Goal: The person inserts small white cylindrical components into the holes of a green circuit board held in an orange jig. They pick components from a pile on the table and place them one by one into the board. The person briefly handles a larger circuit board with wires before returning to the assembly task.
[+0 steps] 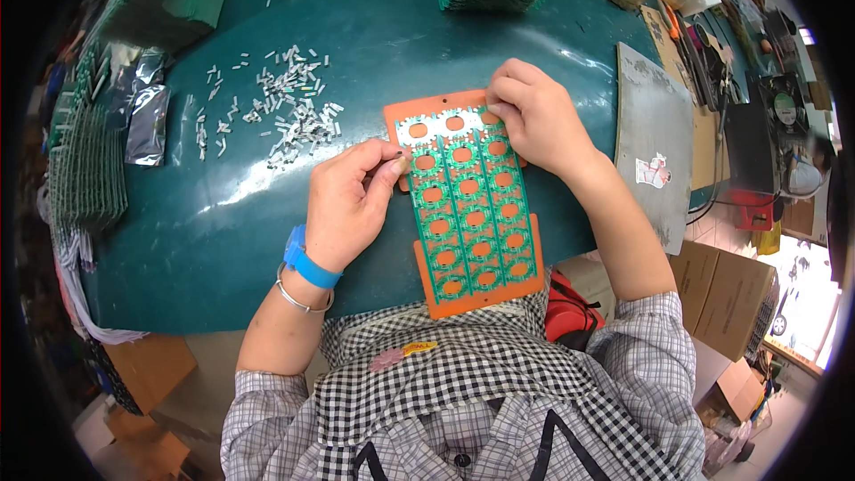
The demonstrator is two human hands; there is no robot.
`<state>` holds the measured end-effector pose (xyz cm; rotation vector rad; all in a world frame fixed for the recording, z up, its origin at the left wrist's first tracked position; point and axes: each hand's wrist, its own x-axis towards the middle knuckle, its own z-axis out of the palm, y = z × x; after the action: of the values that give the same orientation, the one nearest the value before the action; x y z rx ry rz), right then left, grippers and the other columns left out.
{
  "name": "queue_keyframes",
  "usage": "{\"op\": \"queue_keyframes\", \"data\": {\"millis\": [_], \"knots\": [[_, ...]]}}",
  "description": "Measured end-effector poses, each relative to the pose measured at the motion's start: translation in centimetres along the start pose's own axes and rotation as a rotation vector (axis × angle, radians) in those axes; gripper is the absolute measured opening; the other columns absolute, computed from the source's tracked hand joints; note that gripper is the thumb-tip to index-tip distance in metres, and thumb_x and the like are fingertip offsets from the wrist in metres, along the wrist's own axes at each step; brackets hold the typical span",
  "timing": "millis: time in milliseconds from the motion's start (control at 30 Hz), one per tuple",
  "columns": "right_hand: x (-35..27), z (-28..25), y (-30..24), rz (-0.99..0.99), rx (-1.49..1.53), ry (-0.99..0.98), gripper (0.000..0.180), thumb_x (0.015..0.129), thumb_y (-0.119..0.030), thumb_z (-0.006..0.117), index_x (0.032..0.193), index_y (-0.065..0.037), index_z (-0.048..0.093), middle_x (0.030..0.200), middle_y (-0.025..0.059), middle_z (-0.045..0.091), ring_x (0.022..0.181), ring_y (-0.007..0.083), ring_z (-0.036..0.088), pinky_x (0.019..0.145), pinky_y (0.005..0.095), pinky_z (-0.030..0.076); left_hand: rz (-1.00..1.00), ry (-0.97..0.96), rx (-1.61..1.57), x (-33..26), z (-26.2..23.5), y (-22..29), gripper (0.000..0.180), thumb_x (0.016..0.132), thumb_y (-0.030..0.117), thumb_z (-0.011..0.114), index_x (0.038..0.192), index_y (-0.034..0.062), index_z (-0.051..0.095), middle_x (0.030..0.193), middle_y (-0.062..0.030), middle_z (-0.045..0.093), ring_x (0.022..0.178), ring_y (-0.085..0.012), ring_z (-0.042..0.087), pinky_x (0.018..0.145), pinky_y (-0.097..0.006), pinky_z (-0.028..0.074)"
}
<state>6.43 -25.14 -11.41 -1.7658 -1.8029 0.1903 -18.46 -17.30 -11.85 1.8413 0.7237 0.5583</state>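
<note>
Green circuit panel lies on an orange plate between the two hands, extending nearer the body than either grip. Left hand brings thumb and forefinger close at the panel's left edge (any pinched item indistinct). Right hand curls over the far right corner, its pinch hidden. Small white pieces lie beyond the left grip

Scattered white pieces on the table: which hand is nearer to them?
Left. The left hand is just below and right of the white pieces, at the green board; the right hand is farther right, at the board's upper right.
</note>
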Motion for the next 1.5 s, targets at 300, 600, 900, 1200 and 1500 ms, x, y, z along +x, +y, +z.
{"op": "queue_keyframes", "data": {"millis": [300, 600, 900, 1200, 1500], "knots": [[0.7, -2.7, -4.1, 0.071, 0.060, -0.049, 0.019, 0.067, 0.003, 0.071, 0.085, -0.001, 0.064, 0.086, 0.0122, 0.058, 0.083, 0.0307, 0.059, 0.071, 0.0376, 0.048, 0.274, 0.164, 0.206, -0.2, 0.2, 0.2, 0.008, 0.083, 0.003, 0.064, 0.091, 0.0025, 0.066, 0.083, -0.0156, 0.067, 0.074, -0.0296, 0.067, 0.065, -0.035, 0.054], [0.6, 0.4, -10.1, -0.140, 0.192, 0.011, 0.017, 0.068, 0.002, 0.073, 0.080, -0.002, 0.062, 0.080, 0.0093, 0.060, 0.072, 0.0274, 0.062, 0.061, 0.0354, 0.050, 0.323, 0.152, 0.330, -1.5, 0.6, 1.5, 0.008, 0.080, 0.007, 0.064, 0.087, 0.0038, 0.061, 0.076, -0.0134, 0.062, 0.072, -0.0318, 0.063, 0.062, -0.041, 0.050], [0.1, -1.4, -8.7, 0.130, 0.487, -0.023, 0.009, 0.076, 0.008, 0.065, 0.080, 0.002, 0.059, 0.082, 0.0065, 0.059, 0.070, 0.0125, 0.056, 0.061, 0.0257, 0.046, 0.368, 0.111, 0.379, -2.1, -1.0, 2.7, 0.012, 0.081, 0.014, 0.067, 0.088, 0.0058, 0.062, 0.076, -0.0096, 0.063, 0.072, -0.0300, 0.063, 0.063, -0.040, 0.051], [-2.5, -2.4, -4.0, 0.500, 0.694, -0.099, 0.007, 0.086, 0.007, 0.057, 0.083, 0.001, 0.055, 0.083, 0.0025, 0.055, 0.067, 0.0087, 0.054, 0.060, 0.0221, 0.047, 0.192, 0.023, 0.480, -4.8, -3.8, 1.1, 0.017, 0.079, 0.020, 0.071, 0.089, 0.0093, 0.062, 0.088, -0.0054, 0.059, 0.087, -0.0264, 0.057, 0.072, -0.039, 0.049], [-2.6, -0.9, -4.6, 0.222, 0.184, -0.040, 0.012, 0.079, 0.011, 0.060, 0.081, 0.003, 0.052, 0.086, 0.0086, 0.052, 0.067, 0.0163, 0.055, 0.060, 0.0277, 0.046, 0.289, 0.179, 0.715, -3.4, -4.5, -3.1, 0.021, 0.075, 0.023, 0.073, 0.085, 0.0108, 0.058, 0.083, -0.0051, 0.051, 0.086, -0.0251, 0.050, 0.077, -0.038, 0.041]]}}
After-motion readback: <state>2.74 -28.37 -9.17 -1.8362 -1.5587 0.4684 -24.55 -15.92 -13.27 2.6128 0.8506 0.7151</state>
